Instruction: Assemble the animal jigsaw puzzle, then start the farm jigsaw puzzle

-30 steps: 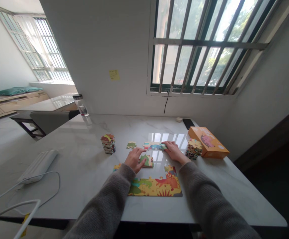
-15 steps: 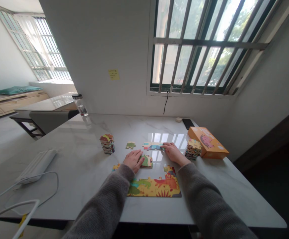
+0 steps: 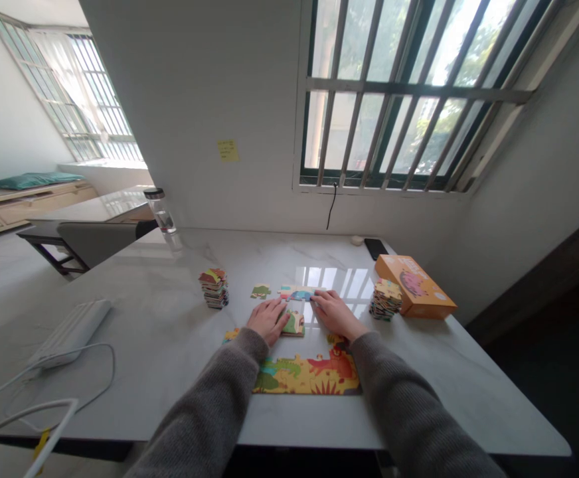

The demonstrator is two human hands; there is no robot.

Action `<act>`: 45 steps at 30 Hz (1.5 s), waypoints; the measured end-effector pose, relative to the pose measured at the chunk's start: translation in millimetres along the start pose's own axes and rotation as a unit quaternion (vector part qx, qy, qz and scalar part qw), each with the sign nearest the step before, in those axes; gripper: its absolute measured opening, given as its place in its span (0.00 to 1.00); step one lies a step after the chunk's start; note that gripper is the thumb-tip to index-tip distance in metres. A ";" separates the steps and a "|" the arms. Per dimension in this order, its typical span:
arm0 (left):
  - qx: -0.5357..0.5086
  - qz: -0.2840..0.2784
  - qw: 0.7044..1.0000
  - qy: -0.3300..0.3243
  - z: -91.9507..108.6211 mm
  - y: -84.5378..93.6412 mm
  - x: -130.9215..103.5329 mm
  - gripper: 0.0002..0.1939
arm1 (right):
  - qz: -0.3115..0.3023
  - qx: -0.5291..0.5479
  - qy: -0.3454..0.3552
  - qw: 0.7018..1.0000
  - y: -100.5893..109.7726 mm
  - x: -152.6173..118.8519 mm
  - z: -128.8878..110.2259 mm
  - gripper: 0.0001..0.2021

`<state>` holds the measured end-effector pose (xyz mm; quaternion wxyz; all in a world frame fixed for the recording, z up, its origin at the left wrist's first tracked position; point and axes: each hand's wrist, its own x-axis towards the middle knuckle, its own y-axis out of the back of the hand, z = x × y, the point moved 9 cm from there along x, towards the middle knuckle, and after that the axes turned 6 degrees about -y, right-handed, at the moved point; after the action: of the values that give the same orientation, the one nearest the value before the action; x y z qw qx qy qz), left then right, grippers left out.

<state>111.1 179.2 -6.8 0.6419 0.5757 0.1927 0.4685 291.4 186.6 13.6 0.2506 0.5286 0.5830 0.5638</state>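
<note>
A partly joined colourful jigsaw (image 3: 309, 375) lies at the near edge of a white marble table (image 3: 170, 318). My left hand (image 3: 268, 318) rests flat on a green joined chunk (image 3: 294, 323) just above it. My right hand (image 3: 334, 313) lies flat with its fingertips on a blue-and-pink strip of joined pieces (image 3: 294, 293). One loose green piece (image 3: 260, 291) sits left of that strip. Two stacks of pieces stand on either side: one on the left (image 3: 214, 287) and one on the right (image 3: 386, 299).
An orange puzzle box (image 3: 413, 286) lies right of the right stack, a dark phone (image 3: 374, 248) behind it. A clear water bottle (image 3: 162, 212) stands at the far left. A white power strip (image 3: 73, 332) with white cables (image 3: 45, 411) lies near left.
My right hand has slid left and nearer, bringing the blue-and-pink strip towards the green chunk. My left hand has drawn back slightly on the green chunk.
</note>
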 end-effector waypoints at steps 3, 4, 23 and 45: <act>-0.008 -0.009 1.000 0.009 2.5 2.4 1.1 0.19 | -0.003 -0.010 -0.003 1.000 -2.0 3.2 -0.8 0.19; -0.010 -0.009 1.000 0.011 3.1 2.9 1.3 0.19 | -0.002 -0.011 -0.003 1.000 -2.7 4.3 -0.6 0.19; 0.078 -0.039 0.984 0.158 -51.6 21.8 -14.3 0.24 | 0.004 -0.007 -0.010 1.000 -1.6 -10.8 3.3 0.19; -0.079 0.010 0.991 -0.112 12.6 34.2 -11.6 0.22 | 0.058 0.091 0.020 0.994 22.2 -9.7 -24.0 0.16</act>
<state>102.4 159.1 24.5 0.6983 0.5735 0.0763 0.4215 280.5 164.2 36.8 0.1562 0.5706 0.6055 0.5324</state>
